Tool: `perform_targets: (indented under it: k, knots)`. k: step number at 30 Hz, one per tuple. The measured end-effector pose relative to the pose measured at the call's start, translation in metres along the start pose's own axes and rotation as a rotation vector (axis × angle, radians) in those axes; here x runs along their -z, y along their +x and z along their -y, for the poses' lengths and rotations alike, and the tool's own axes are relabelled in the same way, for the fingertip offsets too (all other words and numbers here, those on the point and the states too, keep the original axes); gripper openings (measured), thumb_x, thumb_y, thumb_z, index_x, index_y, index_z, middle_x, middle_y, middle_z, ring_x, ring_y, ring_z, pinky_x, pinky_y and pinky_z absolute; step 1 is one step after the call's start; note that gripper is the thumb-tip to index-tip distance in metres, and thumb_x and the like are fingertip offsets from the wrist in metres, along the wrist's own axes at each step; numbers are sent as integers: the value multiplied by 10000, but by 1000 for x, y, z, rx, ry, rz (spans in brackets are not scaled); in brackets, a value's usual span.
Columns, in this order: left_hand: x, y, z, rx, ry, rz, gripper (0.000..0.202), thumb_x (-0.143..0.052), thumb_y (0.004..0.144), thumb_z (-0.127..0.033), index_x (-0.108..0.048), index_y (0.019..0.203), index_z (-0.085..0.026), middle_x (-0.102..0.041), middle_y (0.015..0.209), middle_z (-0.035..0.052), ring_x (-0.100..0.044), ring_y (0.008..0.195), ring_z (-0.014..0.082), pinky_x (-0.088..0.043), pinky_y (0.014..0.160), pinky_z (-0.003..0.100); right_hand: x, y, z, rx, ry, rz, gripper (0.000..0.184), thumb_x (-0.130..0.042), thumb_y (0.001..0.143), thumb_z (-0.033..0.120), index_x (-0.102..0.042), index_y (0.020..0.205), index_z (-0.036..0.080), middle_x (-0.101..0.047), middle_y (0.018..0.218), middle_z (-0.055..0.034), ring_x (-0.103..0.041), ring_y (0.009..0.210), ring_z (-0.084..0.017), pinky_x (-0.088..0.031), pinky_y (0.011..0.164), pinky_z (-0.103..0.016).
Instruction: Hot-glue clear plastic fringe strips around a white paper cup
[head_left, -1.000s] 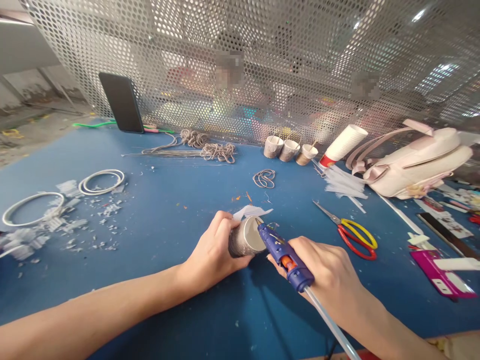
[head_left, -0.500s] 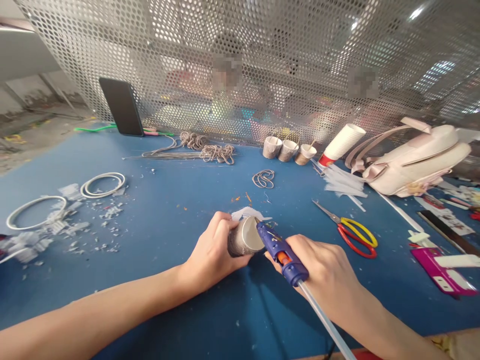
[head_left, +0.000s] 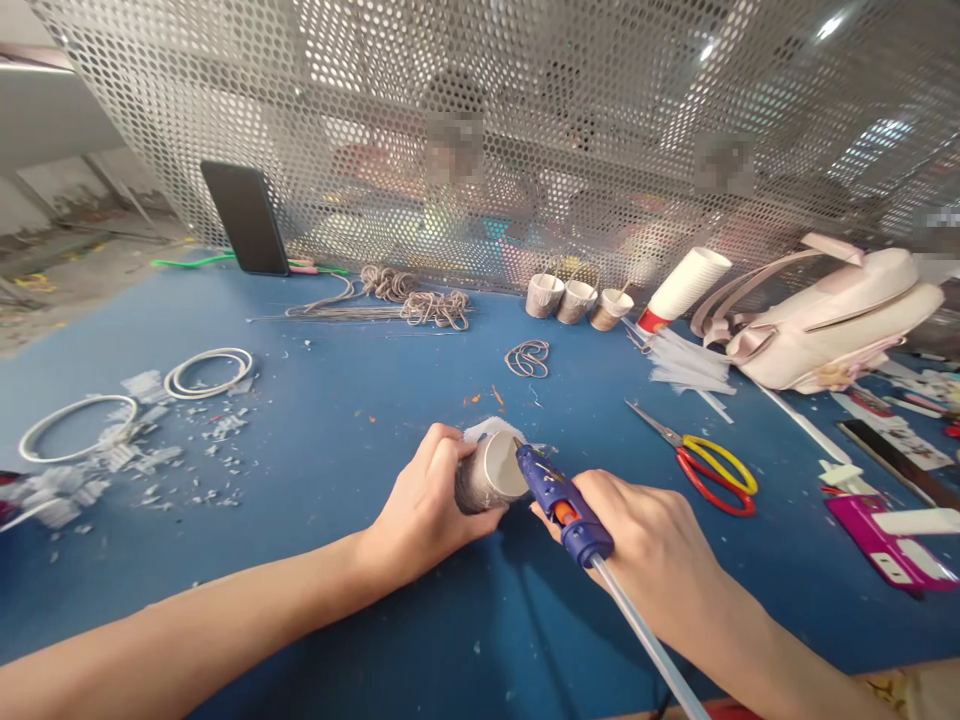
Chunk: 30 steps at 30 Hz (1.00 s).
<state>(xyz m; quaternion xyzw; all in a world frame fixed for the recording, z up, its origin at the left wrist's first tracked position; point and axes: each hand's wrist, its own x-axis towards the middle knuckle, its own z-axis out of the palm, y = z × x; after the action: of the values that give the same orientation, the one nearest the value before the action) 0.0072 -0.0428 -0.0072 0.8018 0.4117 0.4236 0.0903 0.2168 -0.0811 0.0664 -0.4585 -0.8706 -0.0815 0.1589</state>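
My left hand (head_left: 424,500) wraps round a paper cup (head_left: 504,468) covered in grey-brown cord, tilted so its pale round end faces right. In my right hand (head_left: 637,525) is a blue glue gun (head_left: 559,500) with an orange part inside and a long clear glue stick (head_left: 645,640) out of its back. The gun's nozzle is at the edge of the cup's pale end; whether it touches I cannot tell. A whitish sheet or strip (head_left: 484,428) lies just behind the cup.
Scissors (head_left: 694,455) lie to the right, near a purple phone case (head_left: 885,540). Three small cups (head_left: 577,302), stacked paper cups (head_left: 686,287) and a pale backpack (head_left: 832,320) stand at the back. Cord bundles (head_left: 435,308), white rings (head_left: 208,373), scraps (head_left: 120,450) and a dark phone (head_left: 244,217) are leftward.
The glue gun's nozzle has shifted very slightly along the cup's edge. The left hand and cup stay almost as they were.
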Motion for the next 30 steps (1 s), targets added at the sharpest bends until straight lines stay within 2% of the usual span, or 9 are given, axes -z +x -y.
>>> perform_targets:
  k: [6,16,30]
  knots:
    - [0,1,1,-2,11,12,481,-705,689,-267,-404,1059,-209,-476,956,49,-572,834,206,-540,666,350,0,-2,0,-16,6,4,162,-419,860,127,-462,722,201,-532,556,5,-537,463,-146,-270,471,-278]
    - [-1,0,1,-27,47,-13,462,-696,693,-268,-419,1056,-199,-485,939,44,-572,813,197,-536,650,328,0,-3,1,-32,-5,44,169,-426,887,175,-468,724,194,-540,570,-3,-547,488,-141,-267,484,-259]
    - [0,0,3,-64,72,-26,474,-702,690,-273,-418,1058,-181,-483,943,59,-570,827,211,-545,654,339,1,-5,3,-36,-30,40,159,-407,841,122,-446,708,199,-529,557,5,-549,481,-143,-247,474,-278]
